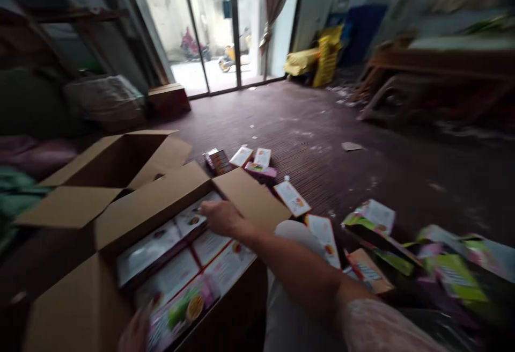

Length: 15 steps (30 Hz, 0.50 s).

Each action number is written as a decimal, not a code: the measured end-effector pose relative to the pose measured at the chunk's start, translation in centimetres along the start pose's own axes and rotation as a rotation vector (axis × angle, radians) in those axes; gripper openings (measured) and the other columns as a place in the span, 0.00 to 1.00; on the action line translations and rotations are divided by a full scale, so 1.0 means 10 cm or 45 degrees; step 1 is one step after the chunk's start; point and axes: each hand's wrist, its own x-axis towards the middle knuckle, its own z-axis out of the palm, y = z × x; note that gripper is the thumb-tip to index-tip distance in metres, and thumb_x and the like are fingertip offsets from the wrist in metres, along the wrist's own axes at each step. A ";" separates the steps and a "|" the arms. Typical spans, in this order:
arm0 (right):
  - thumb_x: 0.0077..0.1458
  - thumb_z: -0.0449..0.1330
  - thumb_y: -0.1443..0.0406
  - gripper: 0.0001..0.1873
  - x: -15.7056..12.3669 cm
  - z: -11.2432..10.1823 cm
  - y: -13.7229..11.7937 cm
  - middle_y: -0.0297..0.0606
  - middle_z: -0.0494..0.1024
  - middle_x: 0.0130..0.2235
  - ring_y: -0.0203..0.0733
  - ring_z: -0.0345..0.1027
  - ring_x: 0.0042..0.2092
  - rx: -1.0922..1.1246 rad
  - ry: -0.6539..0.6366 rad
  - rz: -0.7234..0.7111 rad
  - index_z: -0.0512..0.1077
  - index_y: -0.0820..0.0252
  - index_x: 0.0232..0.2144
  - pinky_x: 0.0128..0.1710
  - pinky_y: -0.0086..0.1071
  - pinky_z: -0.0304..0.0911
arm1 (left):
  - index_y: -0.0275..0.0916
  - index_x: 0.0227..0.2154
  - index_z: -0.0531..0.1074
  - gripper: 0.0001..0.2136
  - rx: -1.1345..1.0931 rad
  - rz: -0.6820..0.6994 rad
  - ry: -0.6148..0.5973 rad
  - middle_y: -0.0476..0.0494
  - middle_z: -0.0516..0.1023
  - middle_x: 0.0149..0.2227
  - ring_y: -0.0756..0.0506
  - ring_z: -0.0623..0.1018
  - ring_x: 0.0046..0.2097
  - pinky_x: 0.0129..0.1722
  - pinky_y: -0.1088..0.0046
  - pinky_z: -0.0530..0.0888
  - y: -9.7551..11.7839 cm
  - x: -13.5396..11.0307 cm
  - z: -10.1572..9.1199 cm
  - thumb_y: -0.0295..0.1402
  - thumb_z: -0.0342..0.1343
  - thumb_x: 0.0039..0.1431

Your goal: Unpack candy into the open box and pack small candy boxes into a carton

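An open cardboard carton (151, 210) stands in front of me, packed with several small boxes with white faces. My right hand (221, 218) reaches into its far right corner, fingers curled together over a white box (193, 215); whatever they may hold is hidden. At the near left, my left hand (137, 330) is blurred and partly cut off by the frame's bottom. It lies against the end of a purple and green fruit-printed box (185, 309), which rests on the carton's contents. Whether its fingers grip that box is unclear.
Another open carton (112, 161) adjoins at the left. Small boxes (293, 197) lie beyond and right of the packed carton. Crumpled green and purple packaging (450, 271) covers the floor at the right. Farther off are a glass door (217, 30), yellow sacks (322, 57) and a wooden table (442, 59).
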 end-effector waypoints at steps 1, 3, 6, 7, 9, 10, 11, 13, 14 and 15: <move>0.60 0.52 0.66 0.09 0.00 0.00 0.01 0.42 0.80 0.41 0.44 0.76 0.42 0.001 0.011 -0.004 0.70 0.59 0.41 0.34 0.29 0.65 | 0.50 0.62 0.59 0.39 0.000 -0.031 -0.030 0.42 0.65 0.62 0.35 0.64 0.62 0.58 0.52 0.66 -0.09 -0.14 -0.01 0.27 0.62 0.44; 0.63 0.49 0.65 0.10 0.00 0.02 0.02 0.43 0.80 0.40 0.44 0.75 0.42 -0.006 0.032 -0.034 0.70 0.59 0.40 0.34 0.30 0.63 | 0.43 0.64 0.54 0.42 -0.055 -0.053 -0.070 0.38 0.65 0.60 0.36 0.65 0.61 0.59 0.57 0.64 -0.14 -0.27 -0.05 0.23 0.56 0.41; 0.65 0.47 0.63 0.12 0.00 0.02 0.01 0.42 0.80 0.39 0.44 0.75 0.42 -0.044 0.039 -0.055 0.70 0.58 0.40 0.33 0.30 0.60 | 0.32 0.59 0.60 0.34 -0.121 -0.133 -0.068 0.34 0.70 0.51 0.38 0.69 0.53 0.55 0.61 0.66 0.06 -0.20 -0.22 0.24 0.53 0.43; 0.65 0.47 0.63 0.12 0.00 0.02 0.00 0.42 0.80 0.39 0.44 0.75 0.41 -0.060 0.034 -0.050 0.70 0.58 0.40 0.32 0.30 0.59 | 0.30 0.55 0.63 0.31 -0.147 -0.171 -0.055 0.34 0.70 0.49 0.37 0.69 0.50 0.53 0.61 0.68 0.17 -0.15 -0.33 0.26 0.55 0.43; 0.65 0.46 0.63 0.13 -0.01 0.01 -0.02 0.42 0.80 0.38 0.44 0.75 0.41 -0.081 0.016 -0.052 0.70 0.58 0.40 0.31 0.30 0.57 | 0.30 0.53 0.64 0.31 -0.212 -0.228 0.045 0.35 0.69 0.46 0.36 0.69 0.48 0.50 0.60 0.68 0.40 -0.05 -0.58 0.34 0.61 0.43; 0.65 0.46 0.63 0.13 -0.02 0.01 -0.04 0.42 0.80 0.38 0.44 0.75 0.41 -0.087 0.005 -0.064 0.70 0.58 0.40 0.31 0.30 0.57 | 0.31 0.52 0.64 0.33 -0.225 -0.269 0.122 0.36 0.69 0.45 0.36 0.69 0.48 0.50 0.59 0.68 0.51 -0.02 -0.72 0.36 0.62 0.41; 0.65 0.46 0.64 0.12 -0.04 0.02 -0.07 0.42 0.80 0.38 0.44 0.75 0.41 -0.092 -0.010 -0.090 0.70 0.58 0.40 0.31 0.30 0.57 | 0.32 0.52 0.64 0.33 -0.239 -0.262 0.198 0.37 0.69 0.45 0.36 0.69 0.47 0.49 0.59 0.68 0.61 -0.01 -0.85 0.37 0.63 0.41; 0.63 0.48 0.66 0.11 -0.08 0.06 -0.13 0.42 0.80 0.39 0.44 0.74 0.41 -0.099 -0.058 -0.181 0.70 0.58 0.41 0.33 0.30 0.57 | 0.34 0.52 0.63 0.34 -0.289 -0.214 0.319 0.39 0.68 0.45 0.36 0.68 0.48 0.50 0.58 0.68 0.77 -0.01 -1.06 0.39 0.64 0.40; 0.62 0.49 0.67 0.10 -0.10 0.10 -0.18 0.42 0.80 0.40 0.44 0.74 0.41 -0.104 -0.094 -0.238 0.70 0.58 0.41 0.33 0.30 0.57 | 0.35 0.52 0.62 0.34 -0.322 -0.169 0.360 0.39 0.68 0.46 0.36 0.68 0.49 0.51 0.58 0.68 0.83 -0.02 -1.13 0.39 0.65 0.40; 0.61 0.50 0.68 0.10 -0.13 0.15 -0.22 0.42 0.80 0.40 0.44 0.74 0.41 -0.113 -0.137 -0.295 0.71 0.58 0.41 0.34 0.30 0.58 | 0.35 0.52 0.62 0.35 -0.353 -0.127 0.392 0.39 0.68 0.46 0.36 0.68 0.49 0.52 0.58 0.68 0.88 -0.02 -1.18 0.39 0.66 0.40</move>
